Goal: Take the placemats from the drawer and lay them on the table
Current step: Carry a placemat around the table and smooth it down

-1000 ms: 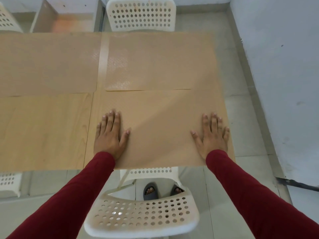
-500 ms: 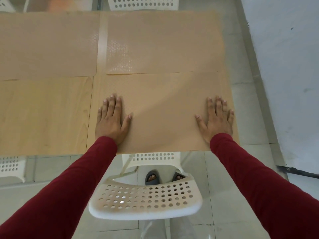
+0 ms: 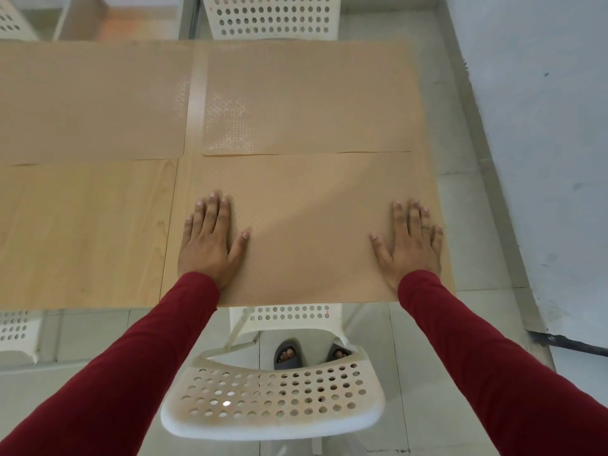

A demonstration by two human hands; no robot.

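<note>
Near placemat [image 3: 309,225] lies flat at worktop [image 3: 82,232] 6 o'clock edge. Left hand [image 3: 210,241] and right hand [image 3: 409,245], fingers straight, press its ends. Looks thin, light, floppy, likely slippery; best lifted by corners or short edges.

Long dark-red sleeves [image 3: 138,366], grey slippers [image 3: 289,353]

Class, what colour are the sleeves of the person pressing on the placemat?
Dark red sleeves, clearest in the head view.

tan dotted placemats [image 3: 312,225], red sleeves [image 3: 148,357], white perforated chair [image 3: 273,399].
</note>
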